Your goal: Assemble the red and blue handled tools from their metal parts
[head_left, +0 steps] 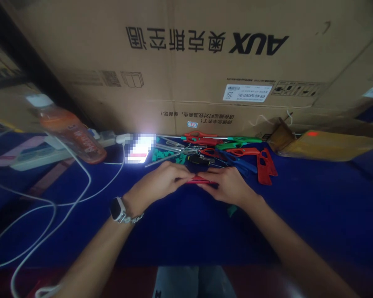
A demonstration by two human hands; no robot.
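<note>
My left hand (161, 181) and my right hand (231, 185) meet over the blue table, fingertips pinching a small red plastic shell (195, 181) between them. Much of the shell is hidden by fingers, so its full shape is not visible. Just beyond my hands lies a heap of long-nosed lighter parts: red casings (202, 139), green casings (236, 144), a blue casing (244, 164) and metal tubes (166, 136). Red shell halves (263, 169) lie to the right of the heap, and small teal plastic pieces (163, 156) at its left.
A large cardboard box (186, 74) walls off the back. At left stand a tilted drink bottle (73, 132), a power strip (40, 157) and looping white cables (54, 207). A lit phone (141, 148) leans near the box; a yellowish package (329, 142) lies at right.
</note>
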